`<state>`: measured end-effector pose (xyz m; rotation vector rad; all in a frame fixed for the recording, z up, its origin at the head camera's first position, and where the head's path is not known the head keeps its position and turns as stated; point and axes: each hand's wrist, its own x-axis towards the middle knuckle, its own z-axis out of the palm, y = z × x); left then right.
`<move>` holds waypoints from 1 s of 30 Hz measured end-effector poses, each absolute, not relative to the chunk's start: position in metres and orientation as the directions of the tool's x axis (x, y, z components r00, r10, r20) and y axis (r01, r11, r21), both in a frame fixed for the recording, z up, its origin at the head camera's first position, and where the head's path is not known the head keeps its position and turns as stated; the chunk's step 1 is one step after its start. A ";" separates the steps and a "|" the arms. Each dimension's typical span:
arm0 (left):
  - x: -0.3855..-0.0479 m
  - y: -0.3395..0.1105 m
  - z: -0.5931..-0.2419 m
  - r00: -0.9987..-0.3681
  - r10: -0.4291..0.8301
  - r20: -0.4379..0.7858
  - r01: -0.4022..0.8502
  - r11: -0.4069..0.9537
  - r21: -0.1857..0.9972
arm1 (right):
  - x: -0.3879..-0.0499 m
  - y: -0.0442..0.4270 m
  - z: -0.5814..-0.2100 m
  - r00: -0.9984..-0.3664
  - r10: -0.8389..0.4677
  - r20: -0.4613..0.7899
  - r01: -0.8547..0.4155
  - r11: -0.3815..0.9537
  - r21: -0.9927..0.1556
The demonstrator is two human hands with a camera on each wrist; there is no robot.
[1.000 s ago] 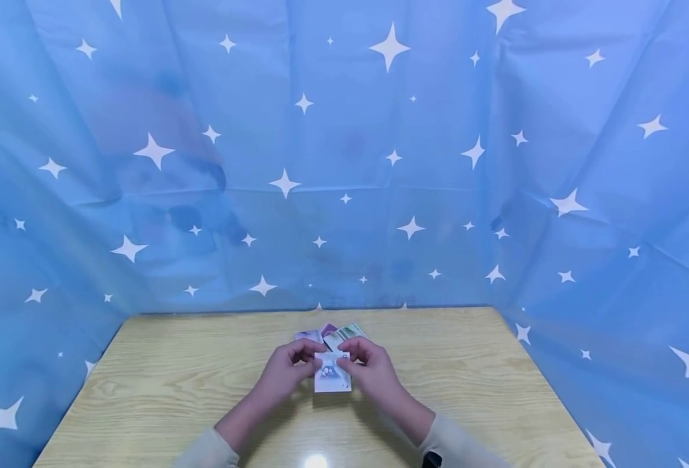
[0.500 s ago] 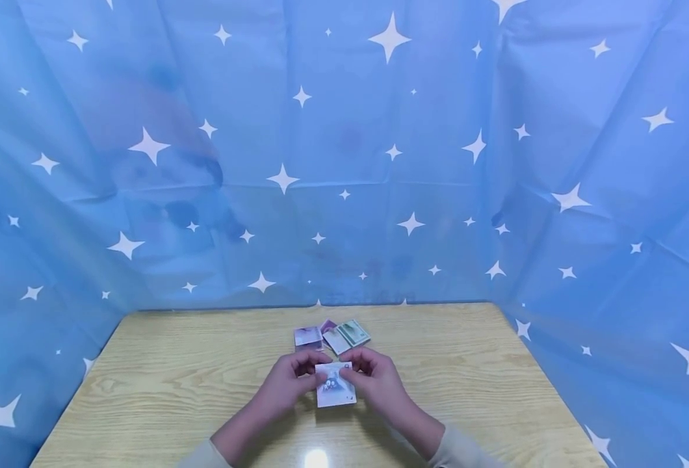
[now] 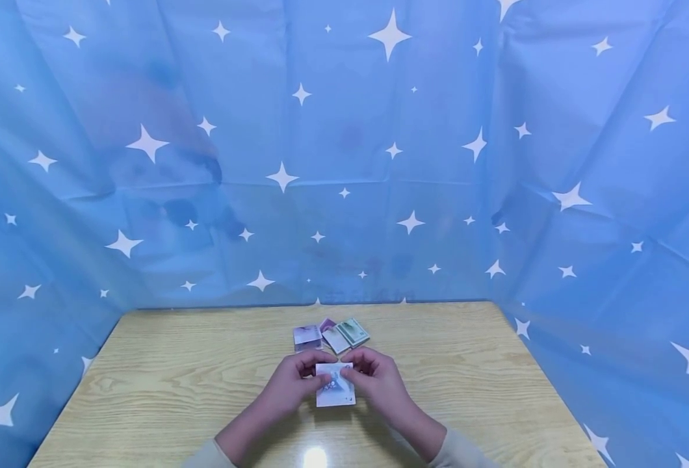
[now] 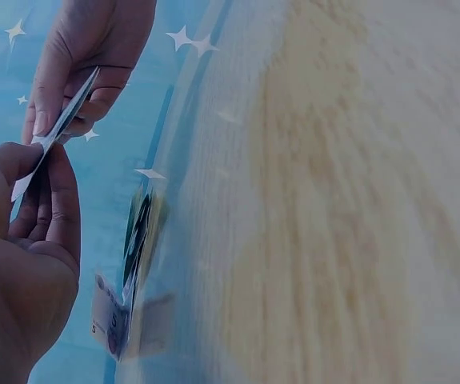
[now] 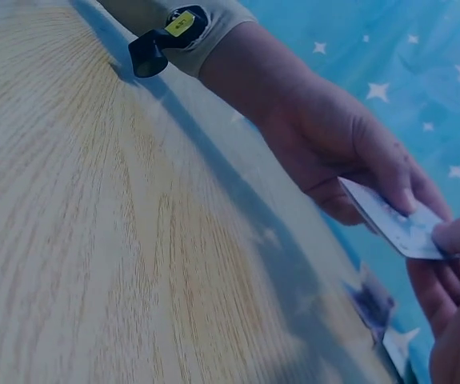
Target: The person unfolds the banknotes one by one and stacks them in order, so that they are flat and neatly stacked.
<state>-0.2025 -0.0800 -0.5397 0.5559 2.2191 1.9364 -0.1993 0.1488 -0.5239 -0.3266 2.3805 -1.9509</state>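
Held between both hands is a small pale blue-white folded note or card, raised a little over the table. My left hand pinches its left side, thumb on the face and fingers behind; my right hand pinches the right side likewise. Seen nearly edge-on in the left wrist view, the note spans my left hand and my right hand. The right wrist view shows its printed face. Just beyond the hands lie a purple folded note and a green one.
A pale piece and another purple piece lie between those notes, partly overlapping. The wood-grain table meets a blue star-patterned curtain at the back and sides. A black wrist camera sits on the left forearm.
The hands and the note have moved slightly toward the body, uncovering more of the notes behind. The left thumb has slid inward over the note. The head view has tilted slightly down.
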 end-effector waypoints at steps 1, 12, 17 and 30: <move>-0.203 -0.080 -0.539 -0.922 0.366 0.127 0.177 0.107 0.978 | -0.200 0.149 -0.524 -0.976 -0.192 0.098 -0.133 0.181 -0.974; -0.203 -0.077 -0.537 -0.925 0.358 0.124 0.173 0.107 0.979 | -0.201 0.147 -0.522 -0.982 -0.148 0.113 -0.140 0.185 -0.973; -0.203 -0.076 -0.537 -0.925 0.352 0.143 0.192 0.108 0.975 | -0.200 0.145 -0.519 -0.986 -0.131 0.105 -0.123 0.137 -0.983; -0.202 -0.081 -0.533 -0.925 0.340 0.168 0.230 0.148 0.962 | -0.194 0.146 -0.512 -0.988 -0.104 0.110 -0.127 0.170 -0.977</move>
